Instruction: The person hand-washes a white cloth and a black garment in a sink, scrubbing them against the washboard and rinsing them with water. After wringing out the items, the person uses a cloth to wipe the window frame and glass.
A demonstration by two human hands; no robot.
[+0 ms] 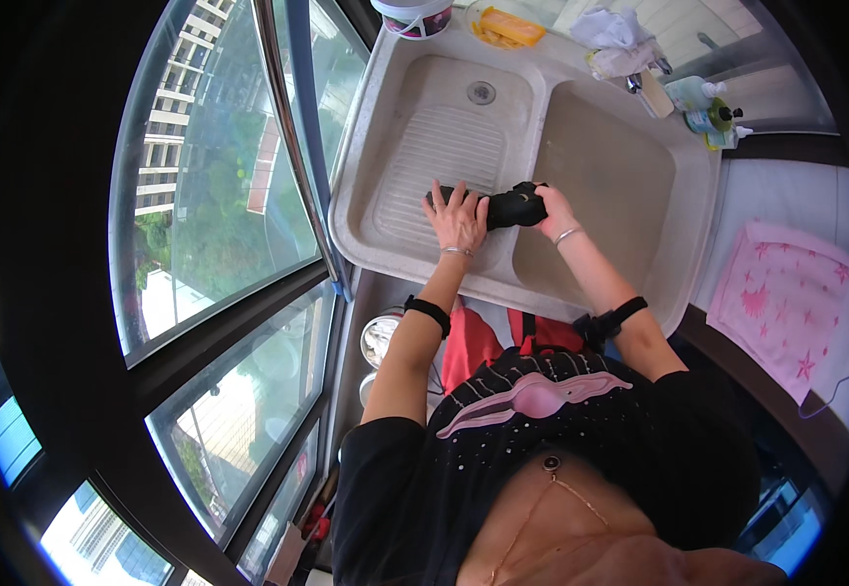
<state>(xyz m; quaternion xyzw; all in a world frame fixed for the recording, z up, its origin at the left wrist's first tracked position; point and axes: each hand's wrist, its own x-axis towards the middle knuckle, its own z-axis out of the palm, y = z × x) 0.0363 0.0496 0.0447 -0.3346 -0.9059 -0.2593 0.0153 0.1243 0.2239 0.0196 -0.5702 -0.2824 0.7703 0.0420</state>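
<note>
A bunched black cloth [510, 209] lies over the ridged washboard basin and the divider of a double stone-like sink. My left hand [460, 220] rests on the cloth's left end with its fingers spread over it. At the other end, my right hand [558, 210] grips the cloth near the edge of the deeper basin. Beneath the left fingers are the molded ridges of the washboard [446, 146]. The right basin [608, 168] holds cloudy liquid. Part of the cloth is hidden under my left palm.
A white bucket [413, 16], an orange-yellow item in a clear dish [506, 28], white cloths [611, 36] by the faucet and several bottles [706, 110] line the back rim. Windows [234, 146] stand at left. A pink towel [783, 300] lies on the right counter.
</note>
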